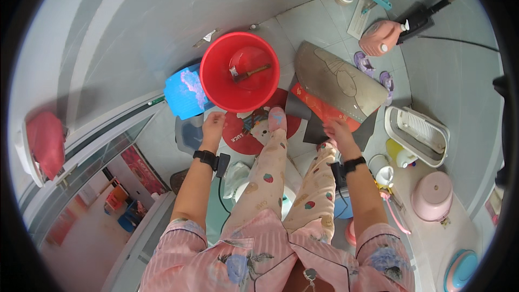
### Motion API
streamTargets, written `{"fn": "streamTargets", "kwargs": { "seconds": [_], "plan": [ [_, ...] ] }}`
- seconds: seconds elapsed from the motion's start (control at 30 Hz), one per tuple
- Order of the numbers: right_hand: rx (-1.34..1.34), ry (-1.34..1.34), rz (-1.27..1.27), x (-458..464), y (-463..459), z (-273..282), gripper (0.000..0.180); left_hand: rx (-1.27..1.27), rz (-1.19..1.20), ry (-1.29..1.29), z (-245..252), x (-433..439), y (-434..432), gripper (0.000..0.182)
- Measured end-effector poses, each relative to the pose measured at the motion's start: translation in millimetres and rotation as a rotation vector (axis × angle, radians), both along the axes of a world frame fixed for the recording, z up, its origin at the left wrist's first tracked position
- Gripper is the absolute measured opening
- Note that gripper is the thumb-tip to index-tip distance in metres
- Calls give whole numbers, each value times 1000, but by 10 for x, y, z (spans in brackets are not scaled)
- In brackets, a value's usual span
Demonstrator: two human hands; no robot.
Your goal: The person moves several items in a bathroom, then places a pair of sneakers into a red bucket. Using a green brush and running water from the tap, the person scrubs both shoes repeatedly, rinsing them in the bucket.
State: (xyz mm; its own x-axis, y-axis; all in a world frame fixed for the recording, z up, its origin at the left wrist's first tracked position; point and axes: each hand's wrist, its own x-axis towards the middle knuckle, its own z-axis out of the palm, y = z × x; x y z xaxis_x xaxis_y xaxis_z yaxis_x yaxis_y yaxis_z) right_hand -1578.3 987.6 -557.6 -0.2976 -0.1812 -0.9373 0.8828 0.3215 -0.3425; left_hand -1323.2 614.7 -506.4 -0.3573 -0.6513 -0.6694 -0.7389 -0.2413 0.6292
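Observation:
My left hand (213, 127) is just below the left side of a red plastic bucket (206, 85), its fingers loosely curled and nothing seen in them. A wooden-handled brush (251, 73) lies inside the bucket. My right hand (339, 132) hovers over or touches the lower edge of a red patterned mat (314, 103); actual contact is unclear. Its fingers are partly bent, with no object visible between them. On top of the red mat lies a curled grey-brown mat (338, 79). A round red mat with a cartoon animal (261, 129) is under my slippered foot (278, 118).
Beside the bucket is a blue plastic board (182, 93) with pinkish marks. To the right are a pink detergent bottle (379, 40), purple shoes (363, 64), a white-and-grey basin (429, 134) and an upturned pink pail (434, 196). A flat mop (361, 14) leans at the back.

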Motion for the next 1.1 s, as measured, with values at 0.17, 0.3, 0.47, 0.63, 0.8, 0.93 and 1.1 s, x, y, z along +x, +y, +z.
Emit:
{"fn": "streamTargets", "kwargs": {
  "seconds": [0.17,0.3,0.47,0.63,0.8,0.93,1.1],
  "plan": [
    [-100,113,303,83,-1312,-867,40,-219,-159,-72,-252,290,67,16],
    [259,410,657,181,-2165,-1543,59,-211,-76,-37,-269,578,216,13],
    [306,569,896,110,-2459,-1746,61,-138,68,-53,-235,935,384,13],
    [194,289,755,21,-2414,-1898,49,-116,64,-51,-410,1045,554,12],
    [207,592,667,-404,-1873,-2229,44,-161,50,-38,-462,887,651,12],
    [290,686,719,-1019,-1355,-2284,41,-168,12,-66,-344,700,680,14],
    [188,469,371,-1162,-1165,-1994,31,-205,-34,-72,-319,481,825,15]
  ]
}}
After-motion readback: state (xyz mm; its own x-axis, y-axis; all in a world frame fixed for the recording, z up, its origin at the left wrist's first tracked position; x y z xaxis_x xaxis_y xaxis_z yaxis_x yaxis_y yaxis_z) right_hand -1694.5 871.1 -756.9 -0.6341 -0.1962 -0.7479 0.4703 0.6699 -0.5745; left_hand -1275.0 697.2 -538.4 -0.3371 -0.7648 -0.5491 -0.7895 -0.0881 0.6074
